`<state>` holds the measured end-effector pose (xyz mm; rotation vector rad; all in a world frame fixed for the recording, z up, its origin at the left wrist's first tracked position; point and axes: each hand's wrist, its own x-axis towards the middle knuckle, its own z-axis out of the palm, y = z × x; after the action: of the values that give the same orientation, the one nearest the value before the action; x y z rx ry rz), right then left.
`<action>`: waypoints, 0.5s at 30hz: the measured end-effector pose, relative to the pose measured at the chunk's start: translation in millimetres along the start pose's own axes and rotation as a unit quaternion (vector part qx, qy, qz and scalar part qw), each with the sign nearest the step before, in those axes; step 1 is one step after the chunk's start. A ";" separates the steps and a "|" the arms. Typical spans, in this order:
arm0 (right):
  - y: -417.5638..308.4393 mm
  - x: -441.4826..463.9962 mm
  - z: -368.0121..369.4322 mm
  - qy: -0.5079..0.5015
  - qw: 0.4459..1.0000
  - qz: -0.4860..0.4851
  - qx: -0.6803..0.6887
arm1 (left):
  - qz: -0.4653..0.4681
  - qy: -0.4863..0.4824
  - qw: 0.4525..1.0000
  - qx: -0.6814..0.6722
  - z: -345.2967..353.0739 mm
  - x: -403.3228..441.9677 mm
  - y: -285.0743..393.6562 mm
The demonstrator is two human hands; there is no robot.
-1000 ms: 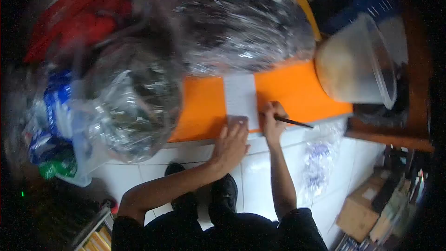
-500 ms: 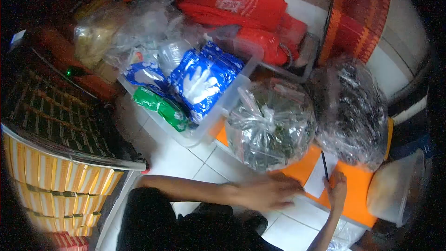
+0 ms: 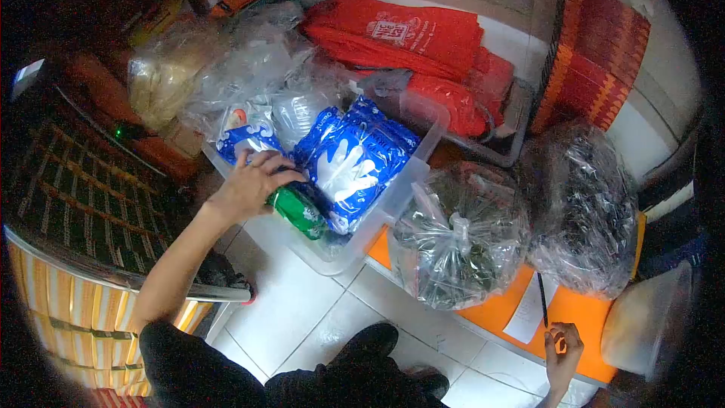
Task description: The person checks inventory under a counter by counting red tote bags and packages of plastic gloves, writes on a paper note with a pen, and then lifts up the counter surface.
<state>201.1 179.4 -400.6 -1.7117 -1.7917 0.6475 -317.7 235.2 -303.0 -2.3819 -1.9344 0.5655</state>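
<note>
Left hand: and here's the left hand (image 3: 260, 181) over the near side of the bin, fingers spread and half curled; whether it grips anything, I can't tell.
Green packet: right under those fingers, the green packet (image 3: 300, 213) sits inside the bin, one end covered by the hand.
Clear bin: the clear bin (image 3: 414, 195) is well filled, its near corner jutting out above the white floor tiles (image 3: 313, 310).
Blue packets: shiny blue packets (image 3: 355, 162) printed with a white glove, in the bin just beside the green one.
Right hand: over to the right hand (image 3: 564, 351), fingers bent in and closed around the lower end of a slim dark pen (image 3: 543, 298).
Pen: it points away from the person, crossing the paper strip in view; contact between them, I can't tell.
Paper strip: the white paper strip (image 3: 522, 319) lies flat on the orange surface (image 3: 578, 316), between the knotted bag (image 3: 457, 238) and the cloudy tub (image 3: 646, 321).
Red bags: folded red bags (image 3: 400, 34), up beyond the bin.
</note>
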 end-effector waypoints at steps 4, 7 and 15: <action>-29.3 9.8 12.2 -0.012 0.998 -0.057 0.033 | 0.099 0.089 0.991 0.004 21.2 8.2 -2.0; -51.6 14.7 17.6 -0.033 0.995 -0.095 0.028 | 0.081 0.141 0.986 -0.037 24.6 -1.5 -16.7; -91.6 17.6 10.0 -0.018 0.985 -0.139 0.099 | -0.254 0.351 0.870 -0.235 -28.4 -67.5 -38.6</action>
<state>127.9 191.7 -343.2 -1.2973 -1.8759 0.7108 -357.0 185.9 -249.4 -1.7008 -2.2900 -0.7680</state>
